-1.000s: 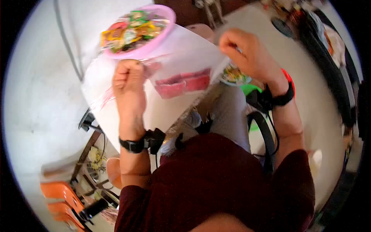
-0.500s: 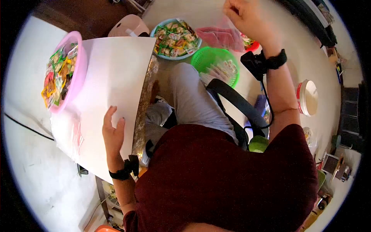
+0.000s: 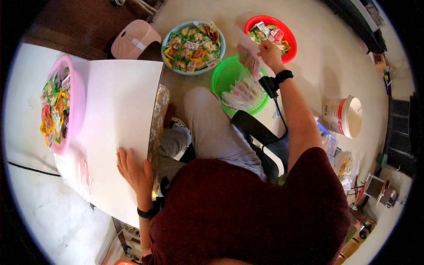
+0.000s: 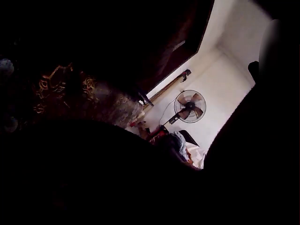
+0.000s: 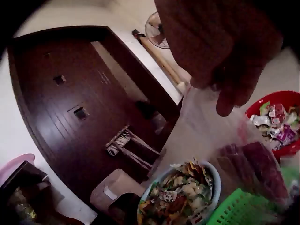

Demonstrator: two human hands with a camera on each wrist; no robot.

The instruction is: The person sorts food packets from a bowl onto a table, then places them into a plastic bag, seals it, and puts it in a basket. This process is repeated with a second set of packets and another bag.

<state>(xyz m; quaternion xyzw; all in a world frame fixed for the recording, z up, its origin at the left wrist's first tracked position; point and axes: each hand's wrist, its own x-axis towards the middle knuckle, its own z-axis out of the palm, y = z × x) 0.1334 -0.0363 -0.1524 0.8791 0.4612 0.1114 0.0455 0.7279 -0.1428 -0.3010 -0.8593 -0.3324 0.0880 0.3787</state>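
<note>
In the head view my right hand (image 3: 270, 55) pinches the top of a clear bag with dark pink contents (image 3: 248, 59), which hangs over the green basket (image 3: 227, 77). Clear packets (image 3: 240, 95) lie inside that basket. The right wrist view shows the fingers of my right hand (image 5: 225, 61) curled round the film, with the bag's pink part (image 5: 262, 168) low beside the green basket (image 5: 239, 208). My left hand (image 3: 136, 173) rests on the white tabletop (image 3: 119, 101) near its edge, fingers extended and holding nothing.
A pink basin (image 3: 78, 106) of packets stands on the table, with flat clear bags (image 3: 85, 179) nearby. On the floor are a blue basin (image 3: 223, 46) and a red basin (image 3: 291, 39) of packets, a pink bin (image 3: 128, 39) and a white bucket (image 3: 338, 115). A chair arm (image 3: 247, 126) is beside my leg.
The bag has moved off the table to over the green basket, carried by my right hand. My left hand has let go of it and come down onto the tabletop. The head view has turned.
</note>
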